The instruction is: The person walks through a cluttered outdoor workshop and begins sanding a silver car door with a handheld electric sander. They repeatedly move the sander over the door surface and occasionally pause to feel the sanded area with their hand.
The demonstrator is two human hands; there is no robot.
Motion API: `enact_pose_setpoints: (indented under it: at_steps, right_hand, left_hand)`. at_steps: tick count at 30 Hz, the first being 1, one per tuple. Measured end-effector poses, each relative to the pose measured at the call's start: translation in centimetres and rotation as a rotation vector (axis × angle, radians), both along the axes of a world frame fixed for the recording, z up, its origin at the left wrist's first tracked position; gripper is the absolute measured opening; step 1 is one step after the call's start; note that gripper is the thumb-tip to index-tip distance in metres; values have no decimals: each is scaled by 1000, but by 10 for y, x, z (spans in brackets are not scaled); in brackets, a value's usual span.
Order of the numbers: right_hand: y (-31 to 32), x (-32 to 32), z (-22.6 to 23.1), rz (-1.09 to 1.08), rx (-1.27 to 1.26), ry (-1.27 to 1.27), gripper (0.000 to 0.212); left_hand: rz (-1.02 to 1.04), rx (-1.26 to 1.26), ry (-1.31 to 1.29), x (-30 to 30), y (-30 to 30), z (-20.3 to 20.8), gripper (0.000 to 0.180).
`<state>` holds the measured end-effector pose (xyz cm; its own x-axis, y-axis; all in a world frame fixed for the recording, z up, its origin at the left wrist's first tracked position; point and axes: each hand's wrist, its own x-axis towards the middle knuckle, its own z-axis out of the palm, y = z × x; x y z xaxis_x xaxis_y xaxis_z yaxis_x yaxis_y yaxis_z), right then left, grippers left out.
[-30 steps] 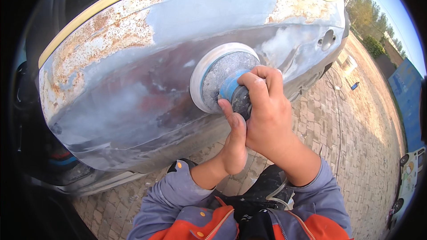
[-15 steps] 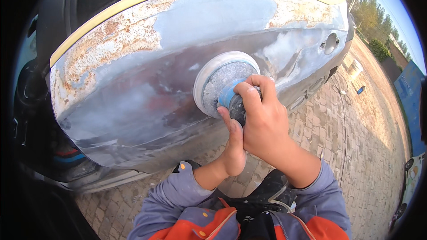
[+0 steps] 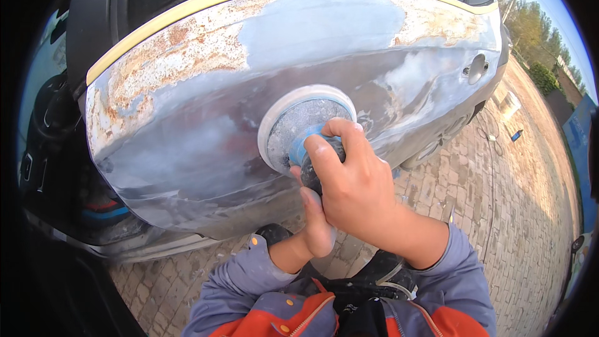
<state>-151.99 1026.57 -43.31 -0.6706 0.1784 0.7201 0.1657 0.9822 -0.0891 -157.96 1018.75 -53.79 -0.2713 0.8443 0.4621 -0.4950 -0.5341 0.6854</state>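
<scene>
A round sander (image 3: pixel 293 126) with a pale disc, a dusty grey body and a blue band lies against the middle of a car door (image 3: pixel 206 131). My right hand (image 3: pixel 359 178) wraps round its dark rear end, thumb and fingers over the blue band. Below it, my left hand (image 3: pixel 317 221) presses up against the sander's underside, its fingers partly hidden behind the tool and the right hand. Around the disc, the door's surface is a mottled mix of grey, bluish white and dull reddish brown. Rusty, bare patches (image 3: pixel 181 40) run along its upper part.
Yellow masking tape (image 3: pixel 206 1) lines the edge under the window. The door stands open at the left, showing the car's dark interior (image 3: pixel 53 131). Brick paving (image 3: pixel 462 181) spreads below. At the right are a cable (image 3: pixel 491 168), a blue bottle (image 3: pixel 516 135) and a whitish bucket (image 3: pixel 508 106).
Both hands and the sander have shifted left and slightly down across the door. The whole view has moved a little, so the door appears further right and lower.
</scene>
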Motion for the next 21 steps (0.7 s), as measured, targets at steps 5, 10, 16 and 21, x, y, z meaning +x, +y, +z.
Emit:
enact_pose_setpoints:
  at_steps: [5,10,16,21]
  right_hand:
    - [9,2,-2,-9,-6,32,56]
    - [27,16,-22,-84,-90,99,58]
    - [43,29,-32,-73,-23,207,58]
    - [72,28,-16,-127,-48,265,59]
  left_hand:
    - [-58,46,-54,-4,7,1,81]
    - [-28,-100,167,1,29,-11,91]
    - [-136,-80,166,8,50,-3,87]
    - [-185,-48,245,2,67,19,90]
